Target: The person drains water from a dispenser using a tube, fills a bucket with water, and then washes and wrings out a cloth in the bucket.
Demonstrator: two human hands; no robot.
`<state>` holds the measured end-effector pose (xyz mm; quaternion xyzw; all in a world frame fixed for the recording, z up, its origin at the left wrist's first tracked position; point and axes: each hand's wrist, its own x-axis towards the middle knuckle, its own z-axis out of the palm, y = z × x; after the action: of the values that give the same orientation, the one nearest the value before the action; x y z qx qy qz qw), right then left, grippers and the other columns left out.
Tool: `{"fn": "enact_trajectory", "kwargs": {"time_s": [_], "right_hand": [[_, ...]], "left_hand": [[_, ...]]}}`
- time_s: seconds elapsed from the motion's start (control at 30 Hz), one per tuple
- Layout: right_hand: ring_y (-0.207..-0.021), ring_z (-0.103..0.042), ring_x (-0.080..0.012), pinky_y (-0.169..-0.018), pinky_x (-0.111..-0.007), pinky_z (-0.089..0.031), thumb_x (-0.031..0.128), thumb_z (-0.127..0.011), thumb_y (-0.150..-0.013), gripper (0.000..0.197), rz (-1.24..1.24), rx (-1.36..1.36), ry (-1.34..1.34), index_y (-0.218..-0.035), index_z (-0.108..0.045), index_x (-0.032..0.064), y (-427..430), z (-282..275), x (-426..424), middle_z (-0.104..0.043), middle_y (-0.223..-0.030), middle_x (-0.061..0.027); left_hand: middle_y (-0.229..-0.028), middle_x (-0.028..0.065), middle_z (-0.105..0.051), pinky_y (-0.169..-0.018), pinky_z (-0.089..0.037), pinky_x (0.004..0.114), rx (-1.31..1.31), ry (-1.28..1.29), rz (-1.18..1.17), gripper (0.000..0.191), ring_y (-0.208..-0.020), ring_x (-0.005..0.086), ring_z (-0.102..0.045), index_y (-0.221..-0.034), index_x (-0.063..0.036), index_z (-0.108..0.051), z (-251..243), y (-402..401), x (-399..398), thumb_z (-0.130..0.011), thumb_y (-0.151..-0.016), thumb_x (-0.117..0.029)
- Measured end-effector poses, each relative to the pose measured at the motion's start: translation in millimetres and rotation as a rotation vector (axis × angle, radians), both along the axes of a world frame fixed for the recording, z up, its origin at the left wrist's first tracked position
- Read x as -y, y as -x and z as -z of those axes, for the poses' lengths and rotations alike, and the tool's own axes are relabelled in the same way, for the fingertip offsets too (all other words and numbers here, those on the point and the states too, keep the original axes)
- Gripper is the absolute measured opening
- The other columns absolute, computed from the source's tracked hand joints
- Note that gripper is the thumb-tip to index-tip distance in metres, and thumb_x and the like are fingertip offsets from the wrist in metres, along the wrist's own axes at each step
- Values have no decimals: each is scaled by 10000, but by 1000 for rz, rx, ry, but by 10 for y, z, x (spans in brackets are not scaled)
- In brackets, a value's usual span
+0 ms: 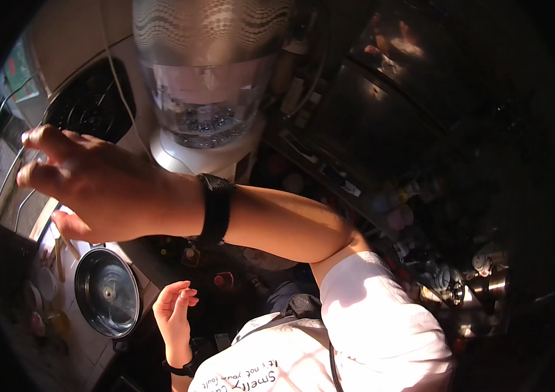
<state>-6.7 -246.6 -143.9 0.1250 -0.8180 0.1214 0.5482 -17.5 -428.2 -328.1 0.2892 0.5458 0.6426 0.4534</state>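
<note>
My right hand reaches across to the left with its fingers spread and bent. It is blurred, and I see nothing held in it. A black strap circles that wrist. Past the hand are the bars of a window. Below it, a round dark metal pan rests on a white tiled counter. My left hand hovers right of the pan, not touching it, its fingers curled close to the thumb. No held thing shows there. A black band is on the left wrist.
A large clear vessel with a patterned upper part stands on a white base. Left of it is a round black object with a cord passing before it. Wooden sticks lie behind the pan. Dark, cluttered surfaces fill the right side.
</note>
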Motion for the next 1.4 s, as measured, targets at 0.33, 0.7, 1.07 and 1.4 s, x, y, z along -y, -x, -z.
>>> {"fn": "enact_trajectory", "kwargs": {"time_s": [0.33,0.7,1.07,1.4], "right_hand": [[-826,-588,-227,-674,-306,-493,42,-605,-738,350,1017,588,749,-1077,-529,3,-4418,988,1763,-481,-1165,-134],[-726,-567,-146,-636,-260,-468,85,-594,-791,327,2302,-256,1141,-1105,-518,38,-6851,1310,5789,-569,-931,-72],[-708,-582,-172,-638,-273,-484,52,-574,-780,280,2604,-609,1276,-1056,-538,17,-8683,1492,7385,-547,-996,-115],[-666,-580,-187,-596,-273,-473,42,-585,-776,279,3093,-977,1501,-1050,-547,2,-9753,1337,8725,-568,-951,-129]], "left_hand": [[-728,45,-615,-562,-419,193,-119,-157,737,171,-590,84,-547,-964,12,-592,-23,-1439,-311,-542,-861,-116],[-752,75,-629,-597,-441,203,-72,-231,1503,166,-629,92,-566,-981,31,-588,27,-4811,193,-546,-854,-68],[-755,62,-627,-600,-444,202,-86,-212,1786,142,-616,94,-563,-949,20,-601,-178,-8578,1393,-539,-824,-4],[-747,41,-610,-557,-428,202,-154,-302,2071,154,-609,75,-547,-949,-3,-602,-27,-11942,2491,-519,-864,-101]]}}
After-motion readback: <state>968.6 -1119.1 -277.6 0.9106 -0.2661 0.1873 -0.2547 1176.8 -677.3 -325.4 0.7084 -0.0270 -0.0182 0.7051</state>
